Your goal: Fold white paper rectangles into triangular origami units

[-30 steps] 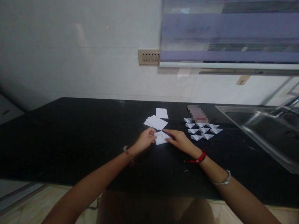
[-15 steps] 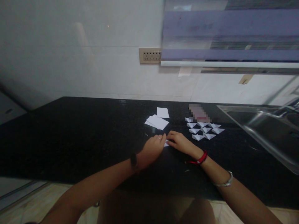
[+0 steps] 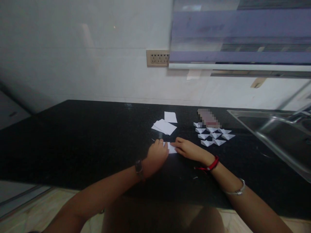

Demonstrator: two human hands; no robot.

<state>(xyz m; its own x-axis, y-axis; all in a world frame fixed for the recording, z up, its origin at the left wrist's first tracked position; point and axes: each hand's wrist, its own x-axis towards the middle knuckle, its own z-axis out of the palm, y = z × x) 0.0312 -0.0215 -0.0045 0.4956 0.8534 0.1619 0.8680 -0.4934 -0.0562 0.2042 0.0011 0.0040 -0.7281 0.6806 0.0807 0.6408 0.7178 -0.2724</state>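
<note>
A small white paper piece (image 3: 172,148) lies on the black countertop (image 3: 73,142), pressed between both hands. My left hand (image 3: 156,156) is curled with its knuckles up and covers the paper's left part. From the right, my right hand (image 3: 188,149) lies on it with the fingers laid flat along its edge. A wristwatch sits on my left wrist, a red band and a silver bracelet on my right arm.
Behind the hands lies a small stack of white paper sheets (image 3: 164,127) and one single sheet (image 3: 170,117). Several folded white paper triangles (image 3: 213,136) sit in rows at the right, by a blurred-out object (image 3: 208,118). A steel sink (image 3: 279,136) fills the far right.
My left hand has turned knuckles-up and moved over the paper, which now shows much less. My right hand stayed on the paper's right side.
</note>
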